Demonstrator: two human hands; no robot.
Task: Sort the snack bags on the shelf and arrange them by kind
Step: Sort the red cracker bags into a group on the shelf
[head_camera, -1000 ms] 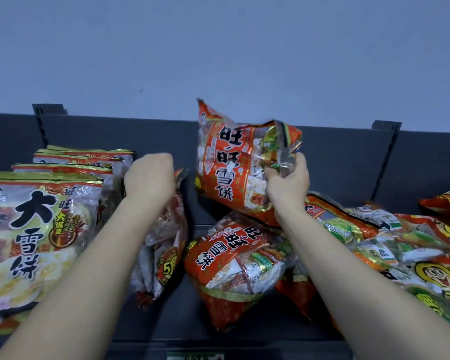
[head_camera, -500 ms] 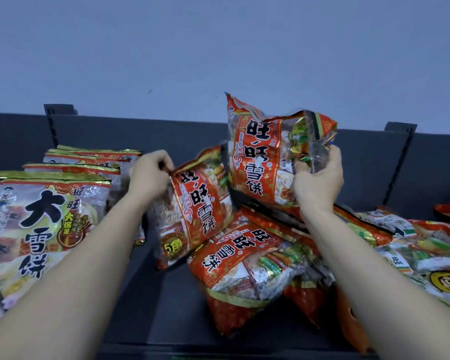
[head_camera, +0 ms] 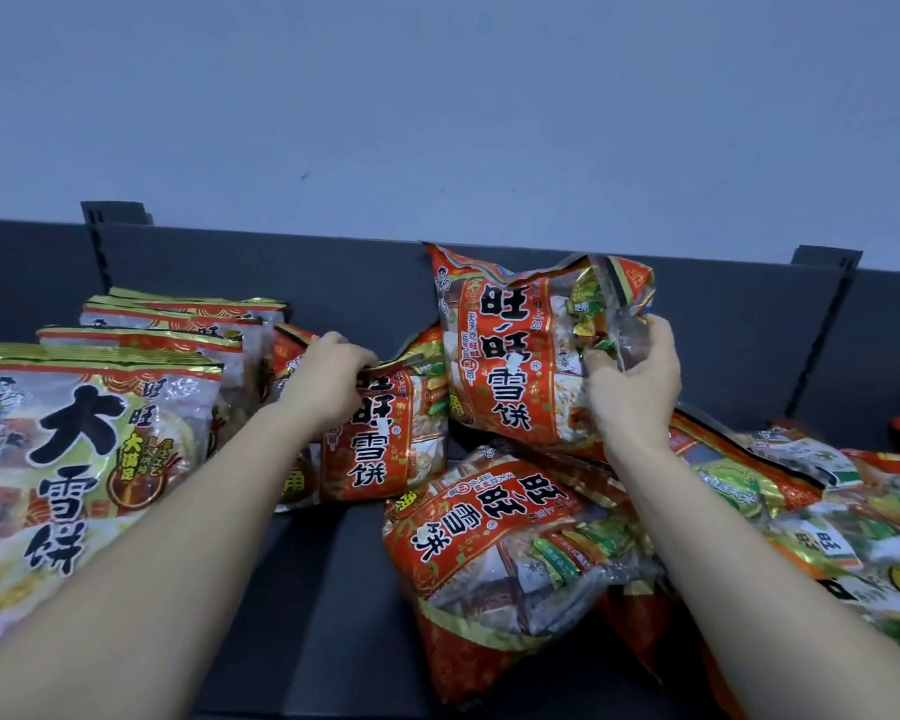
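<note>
My left hand (head_camera: 326, 384) grips the top edge of a red snack bag (head_camera: 385, 439) that stands upright on the dark shelf (head_camera: 328, 589), just right of the row of large pale bags. My right hand (head_camera: 632, 392) holds a second red snack bag (head_camera: 510, 356) of the same kind up in the air by its right side, above the pile. A third red bag (head_camera: 489, 543) lies flat below it. Several large pale-yellow bags (head_camera: 79, 459) stand in a row at the left.
A loose heap of mixed green, white and orange snack bags (head_camera: 811, 501) fills the right side of the shelf. The dark back panel (head_camera: 739, 345) with slotted uprights rises behind. A pale wall (head_camera: 437, 106) is above. Bare shelf shows at the front middle.
My left hand has stood its red bag upright beside the pale row, with its front now facing me. The right hand's bag has stayed raised and shifted slightly right.
</note>
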